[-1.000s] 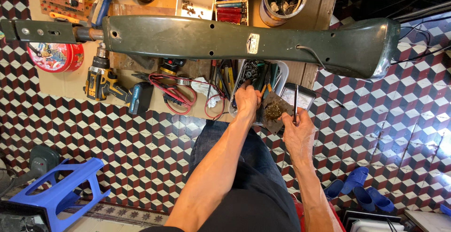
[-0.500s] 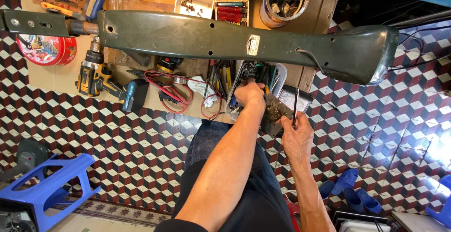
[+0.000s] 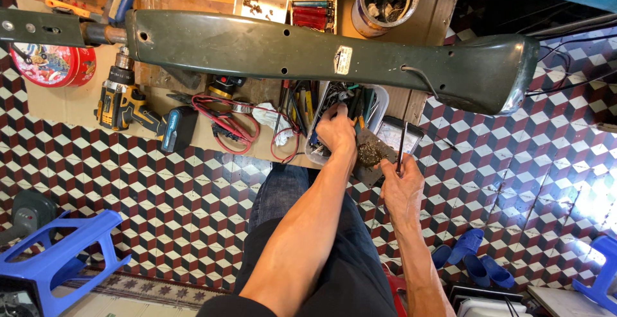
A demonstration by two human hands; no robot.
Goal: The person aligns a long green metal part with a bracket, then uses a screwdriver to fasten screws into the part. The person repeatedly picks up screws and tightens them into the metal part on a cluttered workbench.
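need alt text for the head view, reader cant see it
Seen from above, a seated person's left hand reaches into a clear bin of hand tools while the right hand holds a thin dark rod upright. A long dark green metal housing spans the view above them, over a checkered tile floor with a yellow cordless drill.

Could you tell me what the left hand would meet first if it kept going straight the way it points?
Probably the tools in the clear tray: the left hand already reaches there, though depth is unclear.
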